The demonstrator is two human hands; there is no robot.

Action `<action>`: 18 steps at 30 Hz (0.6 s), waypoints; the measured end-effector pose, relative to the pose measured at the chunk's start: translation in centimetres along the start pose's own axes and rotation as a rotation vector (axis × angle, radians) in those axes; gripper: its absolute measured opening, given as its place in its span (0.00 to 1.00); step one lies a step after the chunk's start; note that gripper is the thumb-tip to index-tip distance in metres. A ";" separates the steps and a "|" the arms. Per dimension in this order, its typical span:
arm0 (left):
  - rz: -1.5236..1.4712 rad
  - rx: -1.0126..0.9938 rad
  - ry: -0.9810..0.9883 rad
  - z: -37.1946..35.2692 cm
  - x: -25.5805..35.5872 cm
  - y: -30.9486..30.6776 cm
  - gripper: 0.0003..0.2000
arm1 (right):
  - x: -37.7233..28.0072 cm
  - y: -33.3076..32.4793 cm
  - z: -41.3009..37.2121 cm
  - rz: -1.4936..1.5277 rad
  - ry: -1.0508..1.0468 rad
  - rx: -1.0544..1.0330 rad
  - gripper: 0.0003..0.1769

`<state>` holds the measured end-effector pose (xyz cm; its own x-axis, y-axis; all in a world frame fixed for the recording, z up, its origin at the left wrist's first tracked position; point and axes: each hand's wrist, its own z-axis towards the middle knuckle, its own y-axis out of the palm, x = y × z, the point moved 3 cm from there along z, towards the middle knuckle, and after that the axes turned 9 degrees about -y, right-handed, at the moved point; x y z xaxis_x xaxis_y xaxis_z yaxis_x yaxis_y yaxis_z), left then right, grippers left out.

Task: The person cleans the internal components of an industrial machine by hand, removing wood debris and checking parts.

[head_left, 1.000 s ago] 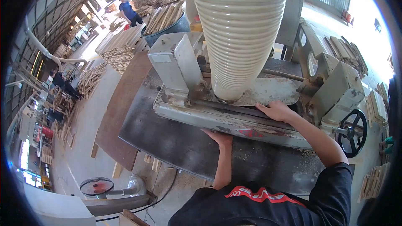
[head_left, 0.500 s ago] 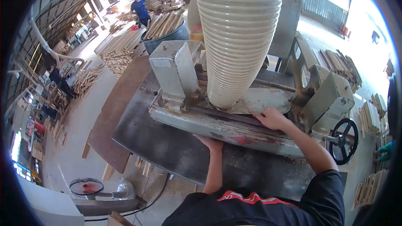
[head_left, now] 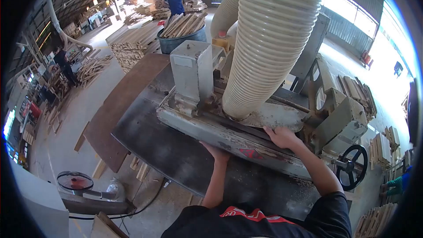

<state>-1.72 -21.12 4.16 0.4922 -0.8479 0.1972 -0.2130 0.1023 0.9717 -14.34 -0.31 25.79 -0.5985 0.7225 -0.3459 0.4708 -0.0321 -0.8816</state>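
Note:
In the head view, a large grey-painted woodworking machine (head_left: 194,125) with a worn front hood stands over a dark metal table (head_left: 176,163). My left hand (head_left: 217,153) reaches beneath the hood's lower front edge, most of its fingers hidden there. Across the hood's top lies my right hand (head_left: 284,138), its visible fingers extended by the dark strip (head_left: 246,128); nothing shows inside it. Just beyond it, a thick ribbed white hose (head_left: 275,39) rises from the top of the machine. To the right of my right forearm is a black handwheel (head_left: 352,167).
A brown board (head_left: 123,105) extends from the table's left side. Behind it stand a blue tub (head_left: 180,42) of wood strips and stacked timber (head_left: 134,46). A fan (head_left: 75,180) and a cable sit at lower left. Two people work farther back; another person's arm (head_left: 394,186) shows at right.
The view has tilted and shifted, so the machine sits differently in frame. Both hands stay at nearly the same places on the hood.

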 end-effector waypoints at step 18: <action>-0.011 0.018 0.044 0.8 -0.1 -0.1 0.52 | 1.0 0.0 -0.8 0.125 -0.027 -0.089 0.62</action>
<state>-2.43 -21.43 3.92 0.5312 -0.8252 0.1921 -0.2224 0.0829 0.9714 -14.44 0.94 25.72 -0.5483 0.6982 -0.4603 0.5973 -0.0583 -0.7999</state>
